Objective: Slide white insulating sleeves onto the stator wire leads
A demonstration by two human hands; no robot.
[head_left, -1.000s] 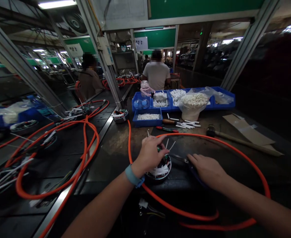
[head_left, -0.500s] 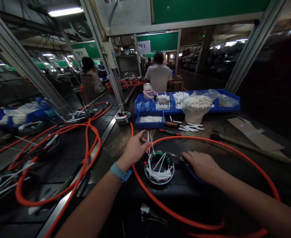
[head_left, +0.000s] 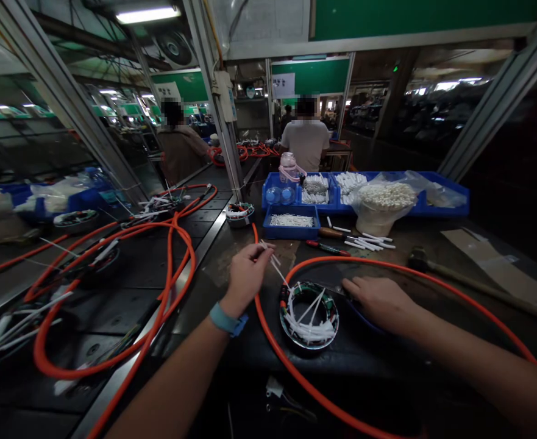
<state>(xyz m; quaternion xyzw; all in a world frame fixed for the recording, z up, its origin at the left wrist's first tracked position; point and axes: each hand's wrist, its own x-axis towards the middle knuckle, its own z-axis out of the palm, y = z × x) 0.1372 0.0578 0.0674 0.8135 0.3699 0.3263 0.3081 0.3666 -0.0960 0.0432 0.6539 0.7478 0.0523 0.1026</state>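
A ring-shaped motor stator (head_left: pixel 309 336) with white sleeves and leads around its rim lies on the dark bench, an orange cable running from it. My left hand (head_left: pixel 248 268), wearing a light blue wristband, is closed in a pinch on the end of a thin white sleeved lead (head_left: pixel 279 268) rising from the stator's far left side. Right of the stator, my right hand (head_left: pixel 378 300) is wrapped around the dark handles of scissors (head_left: pixel 358 312). Their metal blades point left towards the stator's rim and are partly hard to make out.
The orange cable (head_left: pixel 414 266) loops around the work area. Behind stand a small blue tray (head_left: pixel 291 232) of white pieces, blue bins (head_left: pixel 451 204) and a bag of white tubes (head_left: pixel 384 198). A hammer (head_left: pixel 419 259) lies right. More stators (head_left: pixel 239 214) sit left. Two people are farther back.
My left hand has closed on the white lead and drawn it up and left, away from the stator. My right hand stays beside the stator with the scissors. The whole view has shifted.
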